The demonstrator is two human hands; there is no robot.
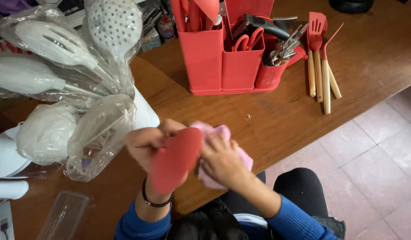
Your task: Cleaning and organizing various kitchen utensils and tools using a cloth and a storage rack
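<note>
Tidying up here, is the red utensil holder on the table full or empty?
Full: the red utensil holder has scissors and tools sticking out.

Tabletop point(276, 120): brown wood, running ahead of me and ending at my lap.
Red holder point(223, 62): a three-part caddy standing upright at the far side, packed with red-handled tools and scissors.
Loose utensils point(320, 62): red heads with pale wooden handles, lying flat side by side just right of the holder.
Wrapped set point(67, 75): white spoons and a skimmer in clear plastic, crowding my left.
Clear lid point(63, 215): lying flat near my left elbow.
Floor point(383, 160): pinkish tiles to my right, below the tabletop edge.
</note>
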